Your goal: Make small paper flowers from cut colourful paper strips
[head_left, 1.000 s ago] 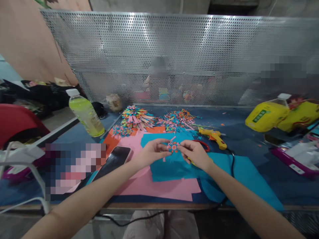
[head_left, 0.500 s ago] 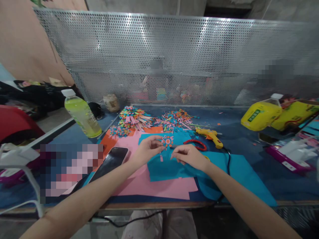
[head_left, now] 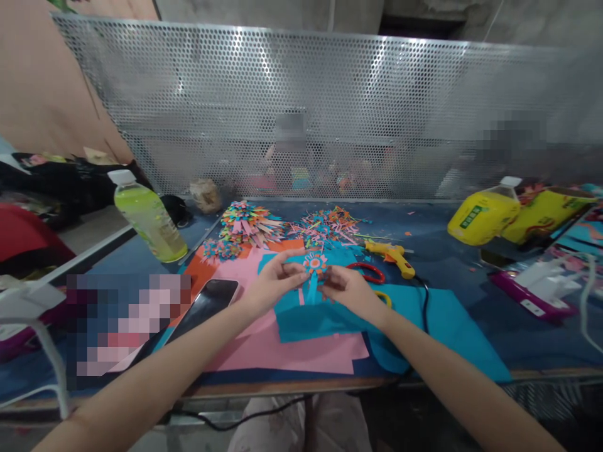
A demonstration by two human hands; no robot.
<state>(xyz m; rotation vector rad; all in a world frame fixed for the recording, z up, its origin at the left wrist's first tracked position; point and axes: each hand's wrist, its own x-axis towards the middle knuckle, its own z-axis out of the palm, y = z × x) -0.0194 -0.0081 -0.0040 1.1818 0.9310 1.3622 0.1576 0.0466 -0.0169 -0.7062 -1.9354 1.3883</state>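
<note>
Between my hands, above the blue sheet [head_left: 301, 323], is a small paper flower [head_left: 315, 264] with orange, pink, white and blue petals. My left hand [head_left: 283, 276] pinches its left edge between thumb and fingers. On the other side, the closed fingers of my right hand [head_left: 346, 289] are at the flower's right edge. A blue paper strip [head_left: 311, 290] hangs below the flower, near my right fingertips. What exactly the right fingertips grip is partly hidden. Scissors with red [head_left: 366, 272] and yellow handles lie partly under my right hand.
A yellow hot glue gun [head_left: 393, 256] lies behind the scissors. Paper strip piles [head_left: 330, 226] and fringed paper bundles [head_left: 249, 223] line the back. A phone [head_left: 211, 301] rests left on pink paper [head_left: 292, 358]. Bottles [head_left: 153, 220] stand on both sides, before a perforated metal panel [head_left: 330, 94].
My right hand has moved left to the flower, its fingers closing at the edge. A blue strip now hangs under the flower. The view has shifted slightly.
</note>
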